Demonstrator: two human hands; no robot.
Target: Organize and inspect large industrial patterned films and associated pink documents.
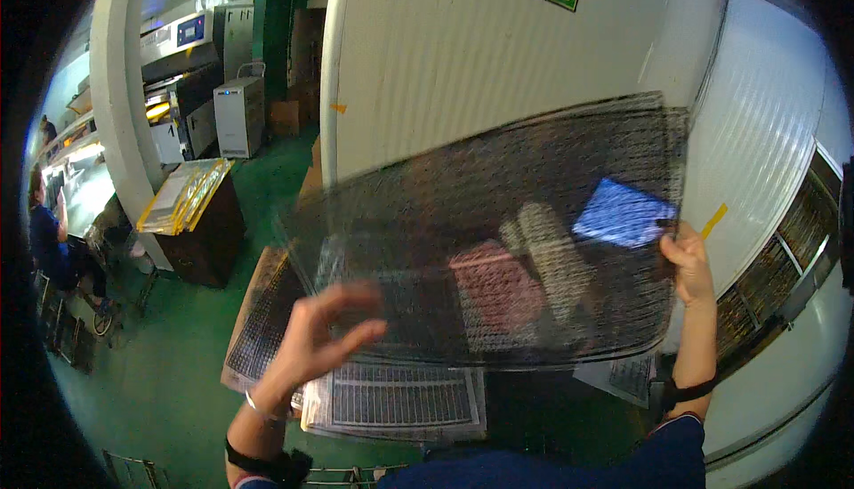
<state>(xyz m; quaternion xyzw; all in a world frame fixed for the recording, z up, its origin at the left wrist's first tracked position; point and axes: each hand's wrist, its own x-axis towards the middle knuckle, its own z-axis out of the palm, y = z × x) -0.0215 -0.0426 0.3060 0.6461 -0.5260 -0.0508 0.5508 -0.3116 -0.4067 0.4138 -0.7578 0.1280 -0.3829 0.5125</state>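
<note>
A large, dark, see-through sheet with fine lines across it spans the view, tilted and slightly blurred. My right hand grips its right edge, thumb on the near side. My left hand is open beside the sheet's lower left part, thumb and fingers apart and smeared by motion; whether it touches the sheet I cannot tell. A bright blue patch, a reddish patch and a beige patch show within the sheet's outline; whether they lie behind it I cannot tell. Below lies a clear-edged sheet with a grid pattern.
More gridded sheets lie at the lower left. Further left, yellow-edged sheets rest on a brown block. A person sits at the far left. A white wall stands ahead; a white cabinet stands behind.
</note>
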